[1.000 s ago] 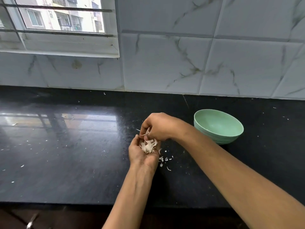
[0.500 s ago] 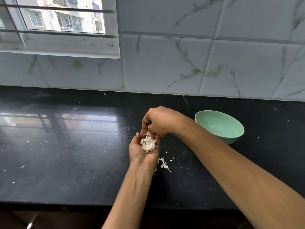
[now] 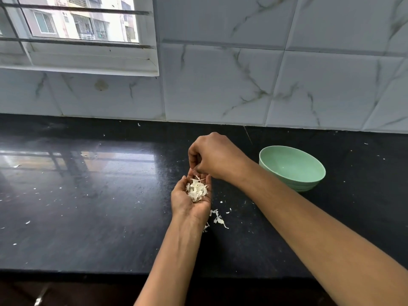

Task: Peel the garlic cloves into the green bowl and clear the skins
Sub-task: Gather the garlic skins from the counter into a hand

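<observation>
Pale, papery garlic skins (image 3: 196, 188) lie heaped in the upturned left hand (image 3: 187, 205), whose fingers cup round them just above the black stone worktop (image 3: 88, 206). A second earlier the same skins lay looser and more spread across the palm; they now form a tighter mound, which suggests the right hand (image 3: 217, 159) has been pressing gathered scraps into it. That right hand now sits slightly higher, over the left fingertips, with its fingers curled downward; whether they pinch a last shred or hold nothing cannot be told from this view. A few loose scraps (image 3: 218, 219) remain on the worktop beside the left wrist, in much the same place as before, and finer flecks are scattered farther left. The green bowl (image 3: 293, 184) stands to the right, apart from both hands, unmoved; no cloves can be made out in the part of its interior that shows. Judged from this arrangement, peeling appears finished and the clearing stage is under way, with the remaining scraps to be collected before the handful is carried off.
</observation>
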Demonstrator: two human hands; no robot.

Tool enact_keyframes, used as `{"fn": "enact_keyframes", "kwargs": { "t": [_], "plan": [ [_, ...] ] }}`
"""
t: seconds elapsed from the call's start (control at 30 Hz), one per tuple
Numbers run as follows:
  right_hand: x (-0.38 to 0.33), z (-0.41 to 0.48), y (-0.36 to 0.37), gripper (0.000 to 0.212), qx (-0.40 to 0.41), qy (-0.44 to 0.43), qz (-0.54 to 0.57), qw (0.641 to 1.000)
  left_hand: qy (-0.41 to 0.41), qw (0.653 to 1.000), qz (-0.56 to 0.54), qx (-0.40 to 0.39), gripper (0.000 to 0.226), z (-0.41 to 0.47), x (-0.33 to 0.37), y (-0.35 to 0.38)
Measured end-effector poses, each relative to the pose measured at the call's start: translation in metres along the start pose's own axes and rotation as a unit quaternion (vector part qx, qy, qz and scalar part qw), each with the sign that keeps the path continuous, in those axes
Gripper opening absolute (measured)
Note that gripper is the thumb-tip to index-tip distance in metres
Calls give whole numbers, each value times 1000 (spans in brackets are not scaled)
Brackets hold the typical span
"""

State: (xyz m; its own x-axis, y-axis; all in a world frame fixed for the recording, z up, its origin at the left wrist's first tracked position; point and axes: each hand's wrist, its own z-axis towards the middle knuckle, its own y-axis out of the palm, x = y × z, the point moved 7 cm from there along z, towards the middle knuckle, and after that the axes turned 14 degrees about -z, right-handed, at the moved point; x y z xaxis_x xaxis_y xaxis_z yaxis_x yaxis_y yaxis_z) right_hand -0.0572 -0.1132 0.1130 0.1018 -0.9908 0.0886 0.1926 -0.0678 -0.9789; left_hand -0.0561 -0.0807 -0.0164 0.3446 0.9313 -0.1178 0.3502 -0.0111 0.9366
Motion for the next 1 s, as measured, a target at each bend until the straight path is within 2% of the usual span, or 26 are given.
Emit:
{"fn": "enact_keyframes", "kwargs": {
  "t": [0.13, 0.23, 0.37, 0.43, 0.57, 0.73, 0.87, 1.0],
  "plan": [
    [11, -11, -1, 20, -32, -1, 77, 996, 0, 1000, 6, 4, 36, 2, 4, -1],
    [42, -38, 8, 28, -33, 31, 140, 989, 14, 1000, 14, 8, 39, 0, 22, -5],
    [50, -87, 87, 50, -181, 59, 131, 973, 54, 998, 12, 4, 42, -10, 61, -8],
    [33, -96, 114, 56, -203, 35, 120, 971, 71, 997, 14, 7, 42, -15, 74, -9],
    [0, -104, 114, 51, -176, -43, 163, 970, 87, 996, 9, 8, 41, -22, 85, -8],
    [26, -82, 96, 40, -53, -19, 231, 971, 67, 997, 27, 0, 41, -32, 78, -13],
    [13, -47, 108, 41, -59, -74, 169, 981, 53, 998, 27, 8, 40, -43, 69, -20],
    [-18, -67, 103, 41, 5, -166, 126, 978, 49, 999, 18, 8, 40, -46, 69, -22]
  ]
}}
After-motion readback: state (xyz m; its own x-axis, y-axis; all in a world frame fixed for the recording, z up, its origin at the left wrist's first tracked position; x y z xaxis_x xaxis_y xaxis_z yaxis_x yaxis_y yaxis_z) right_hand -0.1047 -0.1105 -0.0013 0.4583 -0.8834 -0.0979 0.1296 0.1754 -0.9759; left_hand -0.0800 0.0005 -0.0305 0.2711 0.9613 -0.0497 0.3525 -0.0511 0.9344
